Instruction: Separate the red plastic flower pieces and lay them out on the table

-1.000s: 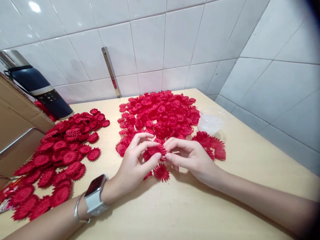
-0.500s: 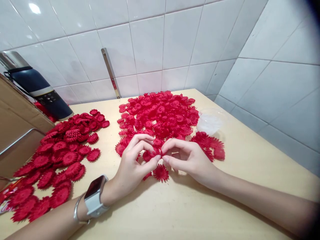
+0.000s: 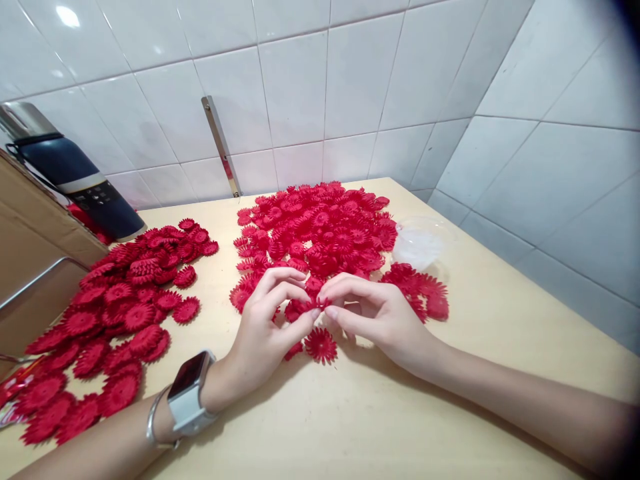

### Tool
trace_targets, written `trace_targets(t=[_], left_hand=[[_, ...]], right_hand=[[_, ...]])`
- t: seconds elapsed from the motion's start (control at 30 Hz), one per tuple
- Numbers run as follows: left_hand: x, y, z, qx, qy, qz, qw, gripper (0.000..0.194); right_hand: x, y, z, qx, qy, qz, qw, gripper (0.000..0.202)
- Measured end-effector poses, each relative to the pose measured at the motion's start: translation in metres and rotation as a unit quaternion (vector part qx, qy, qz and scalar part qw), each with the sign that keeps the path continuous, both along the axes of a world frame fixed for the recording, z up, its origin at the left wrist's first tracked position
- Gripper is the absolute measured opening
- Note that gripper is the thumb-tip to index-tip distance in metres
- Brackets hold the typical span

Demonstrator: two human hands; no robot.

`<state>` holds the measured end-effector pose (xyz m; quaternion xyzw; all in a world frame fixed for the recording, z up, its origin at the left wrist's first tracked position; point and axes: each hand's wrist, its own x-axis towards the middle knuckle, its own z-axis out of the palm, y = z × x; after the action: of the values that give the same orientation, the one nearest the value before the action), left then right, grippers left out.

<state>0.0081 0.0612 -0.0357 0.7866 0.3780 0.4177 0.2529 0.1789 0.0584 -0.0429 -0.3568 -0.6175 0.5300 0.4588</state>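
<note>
Between my two hands a small red fabric flower point(image 3: 320, 303) is held above the table, partly hidden by the fingers. My left hand point(image 3: 275, 317), with a watch and a bangle at the wrist, pinches its left side between thumb and fingers. From the other side my right hand point(image 3: 377, 313) closes thumb and index finger on its petals. Just below the fingertips a loose red flower point(image 3: 321, 345) lies flat on the table. Behind the hands spreads a big pile of red flowers point(image 3: 320, 227), and a smaller cluster point(image 3: 434, 293) lies beside my right hand.
Another heap of red flowers point(image 3: 135, 313) covers the table's left side. A cardboard box point(image 3: 40, 240) and a dark blue bottle point(image 3: 85, 177) stand at the far left. A clear plastic dish point(image 3: 423, 243) sits at the back right. A tiled wall point(image 3: 300, 87) borders the table.
My right fingers have shifted slightly on the petals, and more of the held flower shows between the fingertips. My left hand has hardly moved.
</note>
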Motion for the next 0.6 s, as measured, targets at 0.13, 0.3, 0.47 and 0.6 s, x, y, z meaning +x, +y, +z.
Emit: trace_targets(t=[0.13, 0.3, 0.47, 0.6], left_hand=[[0.0007, 0.0016, -0.0007, 0.002, -0.001, 0.005, 1.000, 0.012], [0.0011, 0.0019, -0.0006, 0.007, 0.002, 0.010, 1.000, 0.013], [0.0005, 0.0012, -0.0005, -0.002, 0.000, 0.013, 1.000, 0.013], [-0.0005, 0.0011, -0.0011, -0.017, -0.004, 0.023, 1.000, 0.011]], right_hand=[[0.0005, -0.0008, -0.0014, 0.015, 0.013, -0.003, 1.000, 0.004], [0.0010, -0.0014, -0.0010, 0.023, -0.005, -0.017, 1.000, 0.005], [0.0003, -0.0004, 0.0001, 0.029, -0.018, -0.028, 0.999, 0.007], [-0.0008, 0.0004, -0.0004, 0.032, -0.018, -0.036, 0.999, 0.006]])
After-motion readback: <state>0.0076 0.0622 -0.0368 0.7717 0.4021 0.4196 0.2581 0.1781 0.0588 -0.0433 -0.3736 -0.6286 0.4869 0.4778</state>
